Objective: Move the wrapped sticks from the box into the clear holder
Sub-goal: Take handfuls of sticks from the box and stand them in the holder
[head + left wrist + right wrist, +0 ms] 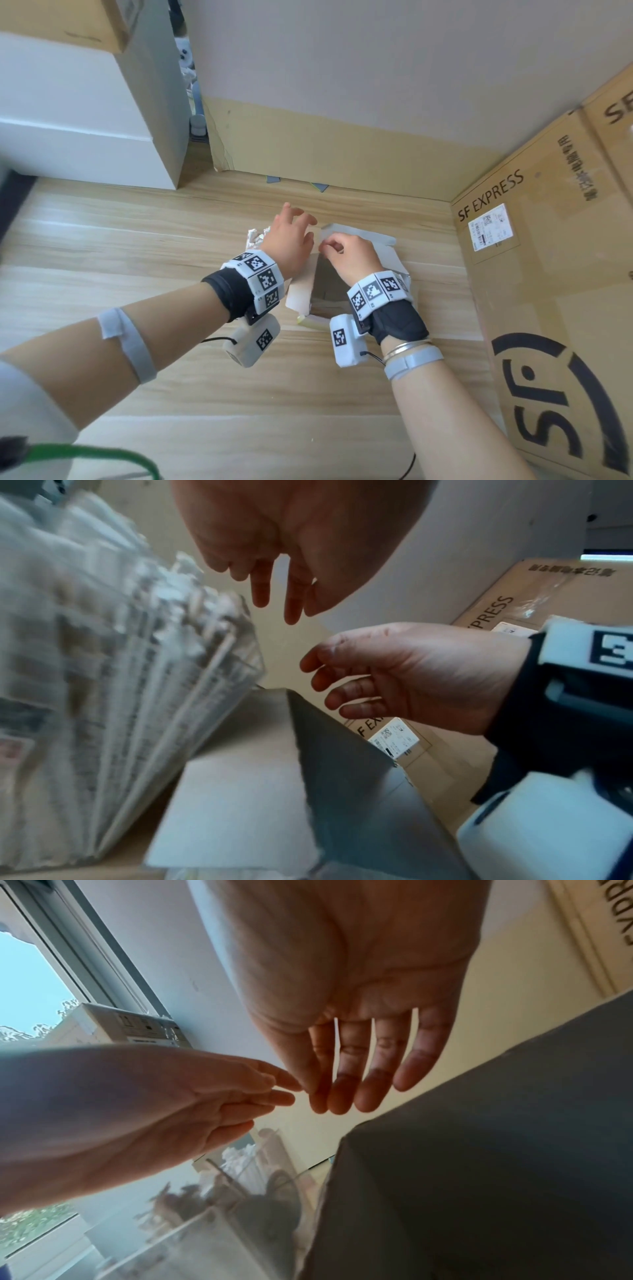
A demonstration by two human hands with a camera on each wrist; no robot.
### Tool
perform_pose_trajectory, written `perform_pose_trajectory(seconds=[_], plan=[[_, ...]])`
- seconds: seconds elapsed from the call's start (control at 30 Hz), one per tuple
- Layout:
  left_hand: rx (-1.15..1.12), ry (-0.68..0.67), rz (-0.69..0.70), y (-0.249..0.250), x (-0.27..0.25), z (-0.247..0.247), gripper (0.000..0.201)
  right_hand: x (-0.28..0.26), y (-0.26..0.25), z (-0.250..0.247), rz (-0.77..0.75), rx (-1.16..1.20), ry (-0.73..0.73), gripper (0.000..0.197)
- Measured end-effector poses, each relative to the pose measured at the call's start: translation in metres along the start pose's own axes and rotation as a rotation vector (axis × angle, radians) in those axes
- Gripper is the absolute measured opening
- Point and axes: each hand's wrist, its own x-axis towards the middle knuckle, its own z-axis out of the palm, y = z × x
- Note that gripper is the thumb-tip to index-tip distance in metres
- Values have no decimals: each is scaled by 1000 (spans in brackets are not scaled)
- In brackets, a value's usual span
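**Both hands empty over the box**

The left hand (289, 236) hovers with loose, spread fingers above the clear holder (130, 683), already packed with wrapped sticks (103, 669). The right hand (349, 253), fingers relaxed and holding nothing, hangs over the open box (342, 274) beside it, mid-surface. This looks like a pause between transfers; next, a reach down into the box, whose contents stay hidden.

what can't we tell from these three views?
- Inside of the open white cardboard box: head view, the right hand and left hand cover the opening; any wrapped sticks left cannot be seen.
- Clear plastic holder: nearly hidden behind the left hand in the head view; motion-blurred in the left wrist view, so its paper-wrapped sticks cannot be counted.
- Box interior in the right wrist view: a dark box wall blocks it.
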Motion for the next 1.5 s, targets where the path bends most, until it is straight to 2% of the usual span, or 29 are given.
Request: perform_pose_trajectory(seconds=[0.1,0.17,0.4,0.6,0.73,0.97,1.2,1.4,1.5], plan=[[-48,-32,58,14,-3,12,38,-3,13,-9,41,-20,-53,23],[-43,-83,47,23,-6,21,41,-6,22,-16,59,-37,-89,24],[117,-304,-155,33,-9,48,73,-13,54,-21,91,-81,-172,28],[269,-374,-225,35,-5,60,86,-14,66,-20,80,-65,-175,28],[160,-303,-182,36,-3,61,86,-14,69,-19,82,-77,-200,31],[-12,-130,22,31,3,62,89,-5,79,-5,158,-155,-267,37],[28,-153,108,25,-3,66,93,11,81,21,236,-268,-209,42],[14,-138,98,20,-3,72,93,14,83,36,248,-399,-304,51],[29,-134,100,20,-4,73,93,17,81,39,226,-490,-352,48]])
